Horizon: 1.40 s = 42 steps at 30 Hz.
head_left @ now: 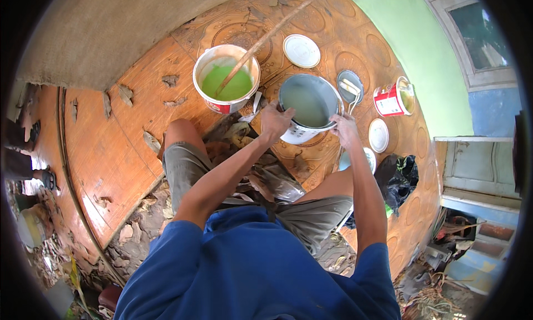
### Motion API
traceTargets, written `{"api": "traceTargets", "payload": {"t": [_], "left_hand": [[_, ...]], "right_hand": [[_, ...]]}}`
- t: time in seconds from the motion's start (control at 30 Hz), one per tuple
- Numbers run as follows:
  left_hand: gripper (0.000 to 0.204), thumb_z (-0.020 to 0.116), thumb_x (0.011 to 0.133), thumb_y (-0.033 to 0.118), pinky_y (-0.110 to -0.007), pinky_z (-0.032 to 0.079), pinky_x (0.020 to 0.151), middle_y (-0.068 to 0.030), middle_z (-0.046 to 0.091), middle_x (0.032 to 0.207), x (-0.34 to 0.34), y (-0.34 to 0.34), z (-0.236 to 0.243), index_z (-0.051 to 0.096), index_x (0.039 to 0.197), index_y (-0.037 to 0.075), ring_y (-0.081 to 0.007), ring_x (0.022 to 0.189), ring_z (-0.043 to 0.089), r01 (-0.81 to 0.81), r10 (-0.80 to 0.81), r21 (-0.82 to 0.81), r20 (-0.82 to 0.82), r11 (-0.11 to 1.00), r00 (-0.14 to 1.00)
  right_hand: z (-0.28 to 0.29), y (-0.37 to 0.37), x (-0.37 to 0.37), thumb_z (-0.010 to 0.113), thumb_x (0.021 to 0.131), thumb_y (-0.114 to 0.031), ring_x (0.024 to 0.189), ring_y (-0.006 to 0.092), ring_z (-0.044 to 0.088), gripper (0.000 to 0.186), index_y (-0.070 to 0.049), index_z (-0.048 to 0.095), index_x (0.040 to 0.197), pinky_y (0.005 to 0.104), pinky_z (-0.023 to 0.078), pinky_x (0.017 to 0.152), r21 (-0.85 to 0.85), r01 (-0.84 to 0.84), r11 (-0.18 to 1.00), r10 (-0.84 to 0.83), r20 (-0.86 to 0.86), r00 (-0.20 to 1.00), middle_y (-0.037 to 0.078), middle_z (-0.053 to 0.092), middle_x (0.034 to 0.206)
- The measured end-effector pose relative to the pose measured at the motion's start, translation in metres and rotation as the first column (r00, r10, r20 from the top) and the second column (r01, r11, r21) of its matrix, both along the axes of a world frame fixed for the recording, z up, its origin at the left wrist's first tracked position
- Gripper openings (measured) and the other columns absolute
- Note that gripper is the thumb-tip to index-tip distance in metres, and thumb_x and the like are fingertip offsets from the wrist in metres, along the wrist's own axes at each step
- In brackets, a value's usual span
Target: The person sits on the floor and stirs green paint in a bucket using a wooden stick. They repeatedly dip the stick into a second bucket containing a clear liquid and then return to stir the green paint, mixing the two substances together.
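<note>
Between my hands stands a bucket (327, 132) with a grey inside and a white, dark-spotted outside. Cloudy greenish-grey water (305, 106) partly fills it. My left hand (276, 121) grips its near left rim, while the fingers of my right hand (345, 130) close on the right rim. Just left of it is a white-and-red paint bucket (222, 105) of bright green paint (229, 82), with a long wooden stick (261, 42) leaning in it. To the right lies a small grey tub (351, 81) holding what looks like a paint roller (348, 87).
White lids (301, 50) lie on the orange tiled floor (127, 159). A red-and-white paint can (392, 99) lies tilted by the green wall (388, 37). A black plastic bag (398, 178) rests near my right arm. Dry leaves (125, 94) are scattered about. Another person's feet (47, 178) show far left.
</note>
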<state>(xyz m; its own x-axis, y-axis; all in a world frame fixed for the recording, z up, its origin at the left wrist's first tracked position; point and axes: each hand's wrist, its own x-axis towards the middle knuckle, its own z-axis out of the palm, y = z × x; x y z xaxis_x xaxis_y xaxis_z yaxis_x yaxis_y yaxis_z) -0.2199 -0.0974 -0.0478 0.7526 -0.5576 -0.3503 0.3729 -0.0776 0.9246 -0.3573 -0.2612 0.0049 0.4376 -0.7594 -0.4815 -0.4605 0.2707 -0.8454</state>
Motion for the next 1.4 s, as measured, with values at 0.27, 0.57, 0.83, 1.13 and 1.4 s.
{"api": "traceTargets", "payload": {"t": [0.27,0.57,0.83,1.13,1.4], "left_hand": [[0.030,0.070,0.076,0.024,-0.032,0.048,0.050,-0.0057,0.053,0.058,-0.036,-0.043,-0.024,0.058,0.082,-0.003,-0.0168,0.052,0.056,0.133,-0.167,0.108,0.430,0.985,0.887],[0.043,0.066,0.081,0.031,-0.044,0.043,0.075,-0.0217,0.054,0.097,0.036,0.065,0.046,0.052,0.103,-0.003,-0.0351,0.086,0.054,-0.222,0.059,0.136,0.717,0.965,0.695],[0.064,0.041,0.090,0.057,-0.044,0.046,0.079,-0.0232,0.062,0.088,0.243,0.125,-0.001,0.060,0.108,-0.001,-0.0367,0.088,0.060,-0.323,0.004,0.411,0.613,0.852,0.790],[0.060,0.047,0.087,0.058,-0.042,0.047,0.072,-0.0188,0.065,0.080,0.247,0.099,-0.008,0.063,0.091,0.001,-0.0312,0.078,0.063,-0.244,-0.200,0.632,0.547,0.736,0.813],[0.056,0.053,0.084,0.059,-0.041,0.047,0.062,-0.0147,0.061,0.065,0.210,0.085,0.012,0.058,0.077,0.003,-0.0269,0.063,0.059,-0.257,-0.139,0.512,0.614,0.820,0.777]], "right_hand": [[-0.038,-0.030,-0.065,0.063,0.077,-0.016,0.064,0.0085,0.054,0.010,-0.011,0.058,0.084,0.0259,0.044,0.061,-0.044,0.048,0.998,-0.054,-0.157,0.986,-0.002,0.056,0.072],[0.024,-0.007,0.029,0.068,0.073,-0.050,0.096,0.0359,0.057,0.063,0.005,0.058,0.100,0.0417,0.045,0.082,-0.747,-0.291,0.597,-0.112,-0.437,0.892,0.024,0.061,0.098],[0.013,0.032,0.244,0.079,0.067,-0.034,0.108,0.0277,0.051,0.078,0.003,0.044,0.126,0.0439,0.032,0.099,-0.073,-0.176,0.982,0.186,0.166,0.968,0.019,0.053,0.119],[0.023,0.057,0.246,0.067,0.082,-0.015,0.077,0.0179,0.061,0.020,-0.005,0.063,0.098,0.0287,0.051,0.072,-0.093,-0.558,0.824,0.563,0.042,0.825,0.008,0.064,0.085],[0.035,0.080,0.134,0.062,0.087,-0.014,0.070,0.0142,0.062,0.017,0.001,0.065,0.093,0.0264,0.053,0.064,-0.134,-0.503,0.854,0.521,0.236,0.820,0.009,0.066,0.081]]}}
